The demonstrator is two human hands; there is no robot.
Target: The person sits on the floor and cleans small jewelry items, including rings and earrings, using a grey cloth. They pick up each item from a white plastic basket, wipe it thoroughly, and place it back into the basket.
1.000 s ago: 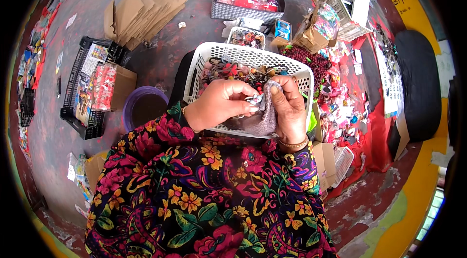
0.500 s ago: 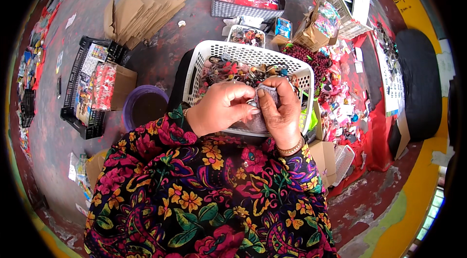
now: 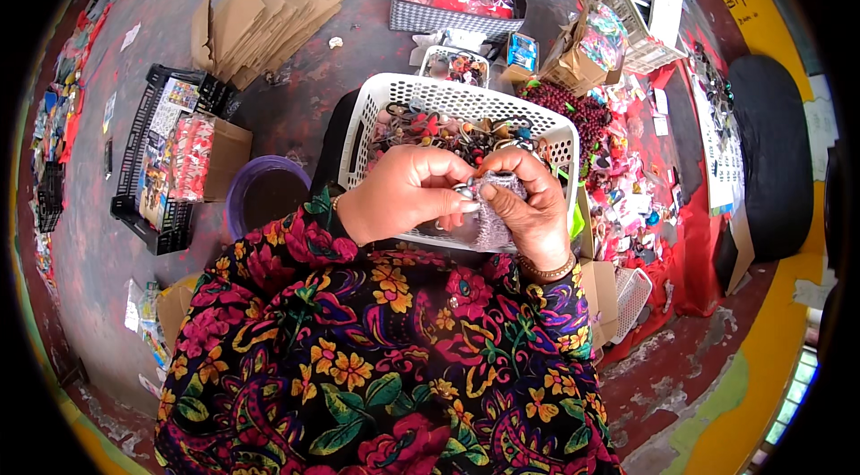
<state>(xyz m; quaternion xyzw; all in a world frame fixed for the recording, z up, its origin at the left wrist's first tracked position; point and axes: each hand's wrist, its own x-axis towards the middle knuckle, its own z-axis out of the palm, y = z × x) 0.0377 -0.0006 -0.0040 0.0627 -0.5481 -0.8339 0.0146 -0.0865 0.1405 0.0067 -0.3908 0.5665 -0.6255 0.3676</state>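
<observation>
Both my hands meet above the near side of a white perforated basket (image 3: 372, 108). My right hand (image 3: 530, 206) pinches a greyish-purple knitted piece (image 3: 493, 226), which hangs down below its thumb. Close beside it, my left hand (image 3: 408, 193) has thumb and fingertips pressed together at the knit's upper left edge. A small dark bit shows at those fingertips, too small to name. Under my hands, the basket holds a heap of hair ties and beaded trinkets (image 3: 448, 128) in pink, red, black and brown. My hands hide its near part.
A purple bucket (image 3: 235, 206) stands left of the basket, near a black crate (image 3: 161, 238). Beyond lie folded cardboard (image 3: 269, 18), a small white basket (image 3: 428, 63) and a checked box (image 3: 448, 21). Dark red beads (image 3: 582, 121) and loose trinkets spread to the right.
My right hand has turned and shifted slightly right and down, and more of the knitted piece shows beneath it. The left hand has moved slightly, still at the knit's edge.
</observation>
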